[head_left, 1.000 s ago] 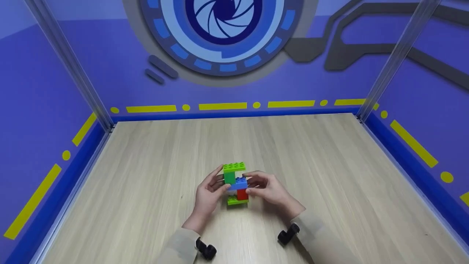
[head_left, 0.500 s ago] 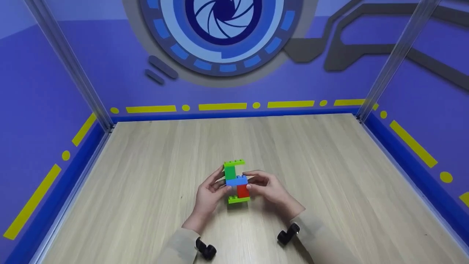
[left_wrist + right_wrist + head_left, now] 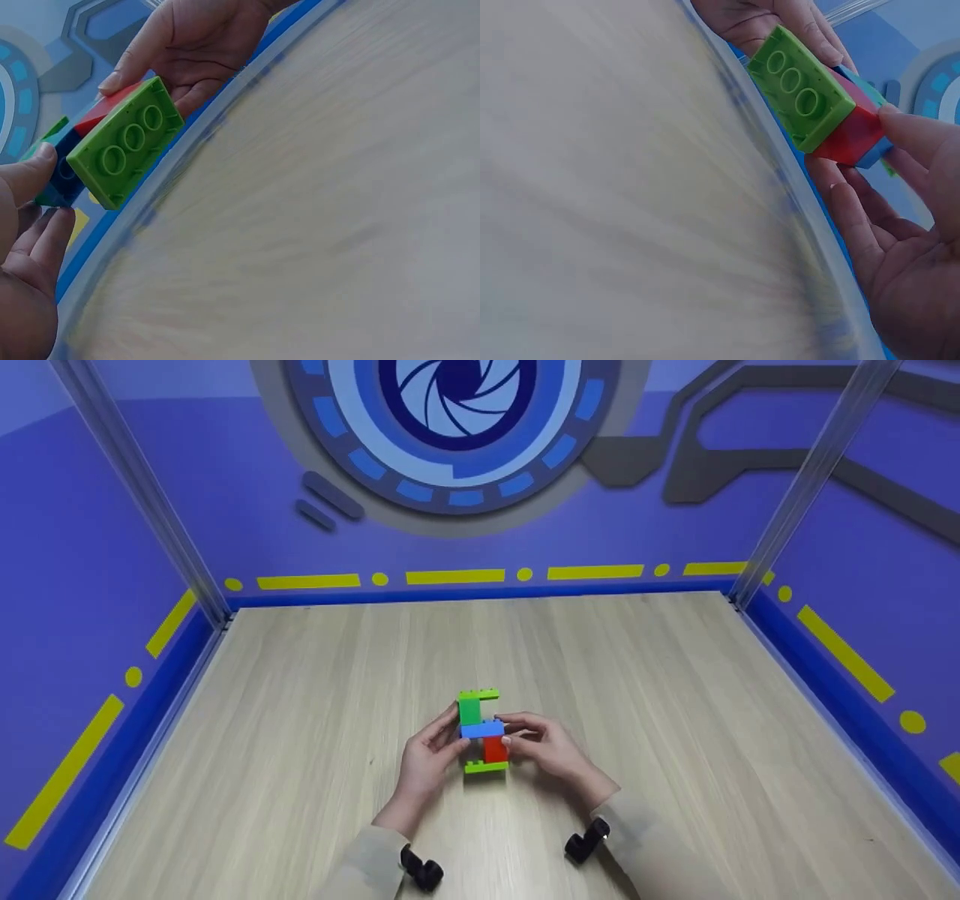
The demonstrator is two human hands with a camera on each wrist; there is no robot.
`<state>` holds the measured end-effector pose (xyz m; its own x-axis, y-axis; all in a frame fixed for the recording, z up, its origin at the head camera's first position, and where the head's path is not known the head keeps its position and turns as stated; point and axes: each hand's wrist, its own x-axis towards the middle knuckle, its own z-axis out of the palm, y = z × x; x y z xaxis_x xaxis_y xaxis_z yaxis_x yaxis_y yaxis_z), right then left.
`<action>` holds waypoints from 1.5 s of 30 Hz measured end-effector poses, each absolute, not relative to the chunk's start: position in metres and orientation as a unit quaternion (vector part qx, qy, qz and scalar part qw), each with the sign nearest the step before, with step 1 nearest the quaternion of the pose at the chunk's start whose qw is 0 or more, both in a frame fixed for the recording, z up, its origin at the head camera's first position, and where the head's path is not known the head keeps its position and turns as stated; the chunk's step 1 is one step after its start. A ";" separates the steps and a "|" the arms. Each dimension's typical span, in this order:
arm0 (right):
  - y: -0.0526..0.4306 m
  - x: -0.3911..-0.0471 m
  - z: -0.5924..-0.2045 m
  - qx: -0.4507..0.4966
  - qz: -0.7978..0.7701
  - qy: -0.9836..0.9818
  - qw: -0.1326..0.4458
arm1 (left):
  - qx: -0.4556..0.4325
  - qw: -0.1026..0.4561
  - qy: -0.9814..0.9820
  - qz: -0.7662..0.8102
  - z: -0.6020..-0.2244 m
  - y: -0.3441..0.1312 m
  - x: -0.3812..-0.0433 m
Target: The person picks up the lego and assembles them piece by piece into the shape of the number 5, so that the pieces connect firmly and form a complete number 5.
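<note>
Both hands hold up one stack of toy building bricks in the head view. From the top it runs: a light green plate [image 3: 478,695], a green brick [image 3: 469,712], a blue brick [image 3: 482,729], a red brick [image 3: 496,749] and a second light green plate [image 3: 486,768]. My left hand [image 3: 424,761] pinches the left side by the blue brick. On the right side, my right hand [image 3: 551,750] pinches near the blue and red bricks, its thumb at the red one. The hollow underside of the lower light green plate [image 3: 126,144] faces the left wrist view.
A wooden table [image 3: 300,750] lies beneath the hands, bounded by a blue-purple back wall [image 3: 225,495] and side walls. Black wrist devices [image 3: 422,870] sit on both sleeves.
The stack has tilted, so the top plate's studs, seen from above a second ago, now show edge-on, and its front faces show more. Both hands keep their hold nearly in place.
</note>
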<state>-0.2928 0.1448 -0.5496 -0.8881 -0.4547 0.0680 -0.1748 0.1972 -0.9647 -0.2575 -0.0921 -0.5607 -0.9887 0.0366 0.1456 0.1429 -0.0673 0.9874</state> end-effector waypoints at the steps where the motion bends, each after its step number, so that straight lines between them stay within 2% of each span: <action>1: 0.145 -0.293 -0.550 -0.203 -0.598 0.766 0.123 | -0.064 0.034 -0.686 -0.724 -0.561 -0.092 -0.258; 11: 0.144 -0.294 -0.554 -0.187 -0.572 0.789 0.125 | -0.048 0.001 -0.697 -0.716 -0.563 -0.091 -0.258; 22: 0.137 -0.292 -0.558 -0.177 -0.548 0.812 0.094 | -0.042 -0.027 -0.714 -0.699 -0.561 -0.091 -0.258; 30: 0.136 -0.292 -0.556 -0.177 -0.543 0.815 0.100 | -0.043 -0.042 -0.713 -0.699 -0.562 -0.091 -0.258; 45: 0.135 -0.292 -0.556 -0.175 -0.520 0.832 0.086 | -0.052 -0.045 -0.730 -0.680 -0.559 -0.090 -0.256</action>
